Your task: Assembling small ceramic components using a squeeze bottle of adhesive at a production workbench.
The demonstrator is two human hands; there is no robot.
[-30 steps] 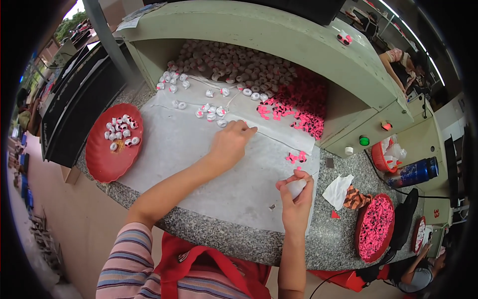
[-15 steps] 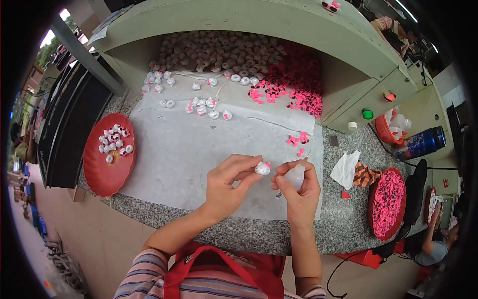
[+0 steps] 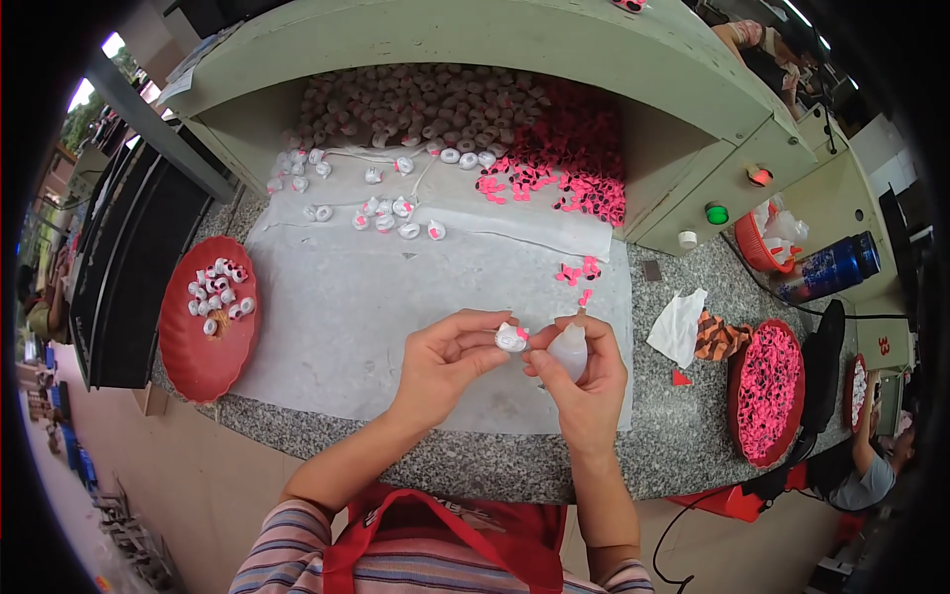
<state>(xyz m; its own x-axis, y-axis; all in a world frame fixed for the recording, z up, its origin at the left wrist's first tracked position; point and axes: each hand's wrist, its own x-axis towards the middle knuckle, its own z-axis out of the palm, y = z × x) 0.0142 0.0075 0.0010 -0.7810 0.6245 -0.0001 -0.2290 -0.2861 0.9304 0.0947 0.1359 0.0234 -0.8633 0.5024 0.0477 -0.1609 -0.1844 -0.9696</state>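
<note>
My left hand pinches a small white cat-head piece with a pink bow-like part on its side, above the paper-covered worktop. Close beside it, my right hand is wrapped round a translucent white squeeze bottle. The right thumb and forefinger reach to the piece's pink side; whether they hold a small part is too small to tell. Just beyond the bottle lie several loose pink parts. More white pieces sit farther off on the paper.
A red dish with finished-looking white pieces stands left. Heaps of white pieces and pink-black parts fill the shelf opening. At right are a white cloth, a red dish of pink parts and a blue can. Another person works far right.
The white piece has turned in my left fingers, showing more of its pink part. My right fingertips have closed in against it, bottle still in hand. The whole view has shifted slightly.
</note>
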